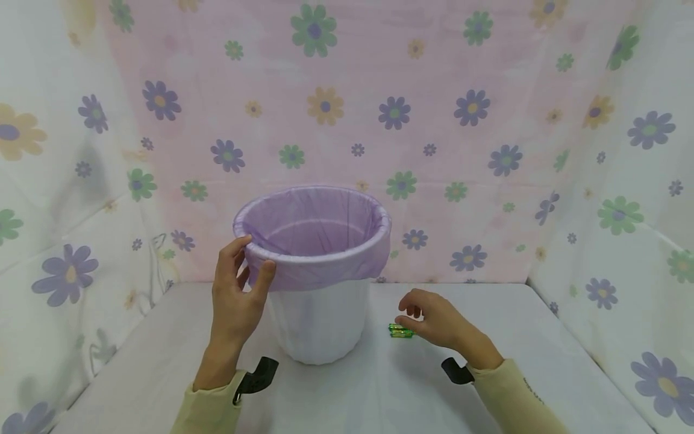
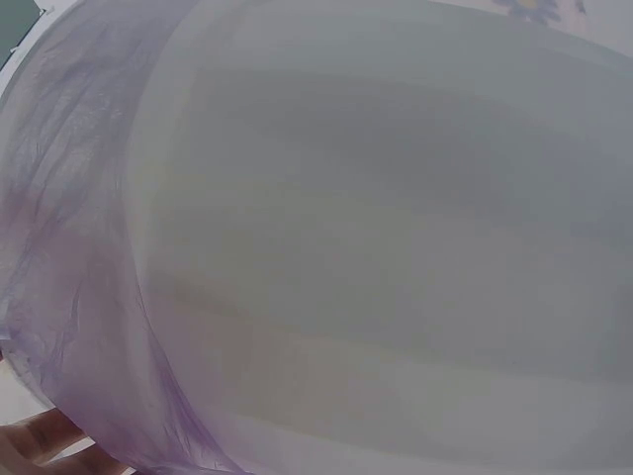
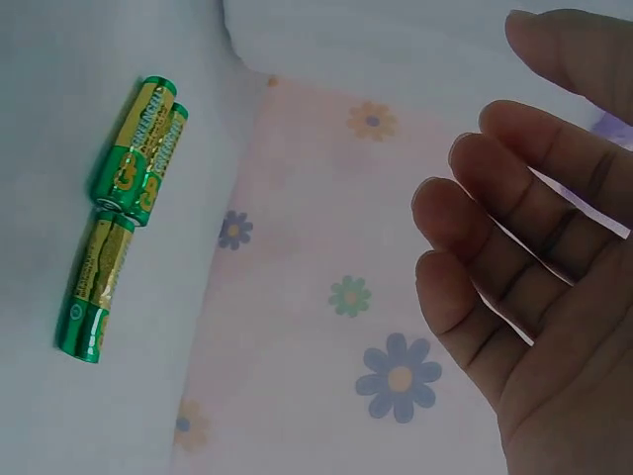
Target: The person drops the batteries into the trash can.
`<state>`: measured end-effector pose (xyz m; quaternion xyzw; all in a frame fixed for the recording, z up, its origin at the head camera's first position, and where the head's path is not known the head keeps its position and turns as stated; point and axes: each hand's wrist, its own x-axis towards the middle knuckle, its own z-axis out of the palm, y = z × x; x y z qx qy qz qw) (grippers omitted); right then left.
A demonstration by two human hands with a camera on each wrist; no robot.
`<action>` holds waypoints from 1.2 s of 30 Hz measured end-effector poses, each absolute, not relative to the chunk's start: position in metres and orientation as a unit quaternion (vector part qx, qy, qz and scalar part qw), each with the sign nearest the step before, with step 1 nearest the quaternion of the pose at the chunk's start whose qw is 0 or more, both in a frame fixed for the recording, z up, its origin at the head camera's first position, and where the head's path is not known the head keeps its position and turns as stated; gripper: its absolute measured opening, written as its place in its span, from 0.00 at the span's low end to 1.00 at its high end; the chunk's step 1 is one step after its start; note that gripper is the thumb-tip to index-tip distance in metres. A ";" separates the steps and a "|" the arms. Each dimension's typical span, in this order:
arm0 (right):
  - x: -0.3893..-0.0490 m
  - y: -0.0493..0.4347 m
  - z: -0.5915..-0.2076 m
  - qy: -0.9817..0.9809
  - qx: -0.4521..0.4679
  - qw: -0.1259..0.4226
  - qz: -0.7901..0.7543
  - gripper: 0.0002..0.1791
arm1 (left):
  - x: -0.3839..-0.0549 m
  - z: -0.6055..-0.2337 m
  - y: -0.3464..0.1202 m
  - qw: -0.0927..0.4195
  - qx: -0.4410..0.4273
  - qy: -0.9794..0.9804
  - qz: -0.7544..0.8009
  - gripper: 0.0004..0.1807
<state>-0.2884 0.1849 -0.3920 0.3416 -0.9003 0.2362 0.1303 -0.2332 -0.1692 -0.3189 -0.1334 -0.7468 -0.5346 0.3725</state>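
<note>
A white trash bin stands upright on the table, lined with a purple trash bag folded down over its rim. My left hand holds the bin by its near left edge, thumb against the outside of the bag and forefinger at the rim. In the left wrist view, fingers show beside the bag. Several green and gold batteries lie side by side and end to end on the table. Just above them my right hand hovers, fingers loosely bent, holding nothing.
A white cloth covers the table. Behind it hangs a pink flowered cloth, with white flowered cloths at both sides. Dark wrist mounts sit at both sleeves. The bin stands left of the batteries.
</note>
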 end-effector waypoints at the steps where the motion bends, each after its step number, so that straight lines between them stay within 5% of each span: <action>1: -0.288 0.185 -0.394 -0.903 0.339 0.127 0.231 0.09 | -0.233 -0.319 -0.169 0.372 -0.133 -0.747 -0.535 0.29; 18: -0.293 0.183 -0.423 -0.928 0.286 -0.014 0.240 0.32 | -0.232 -0.320 -0.169 0.369 -0.129 -0.747 -0.539 0.28; 36: -0.299 0.181 -0.441 -0.937 0.299 -0.006 0.180 0.29 | -0.233 -0.319 -0.170 0.372 -0.134 -0.748 -0.533 0.28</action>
